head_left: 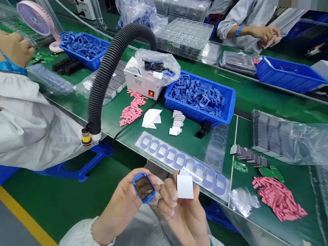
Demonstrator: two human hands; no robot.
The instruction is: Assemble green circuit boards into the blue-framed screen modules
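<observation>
Held in my left hand (123,205) is a small blue plastic frame (144,188) with a dark glossy screen set in it, face up and tilted. My right hand (181,216) grips a thin white square panel (185,187) with a dark edge, standing nearly upright between thumb and fingers. The fingertips of both hands come close together beside the frame. Just past them, along the bench edge, lies a clear plastic tray (160,151) with a row of blue oval frames with white middles.
A blue bin (229,106) of blue frames stands behind the tray, near white squares (177,122) and pink strips (132,109). A black flexible hose (96,91) arches at left. More pink strips (280,197) lie right. Co-workers' hands (11,48) (265,35) are nearby.
</observation>
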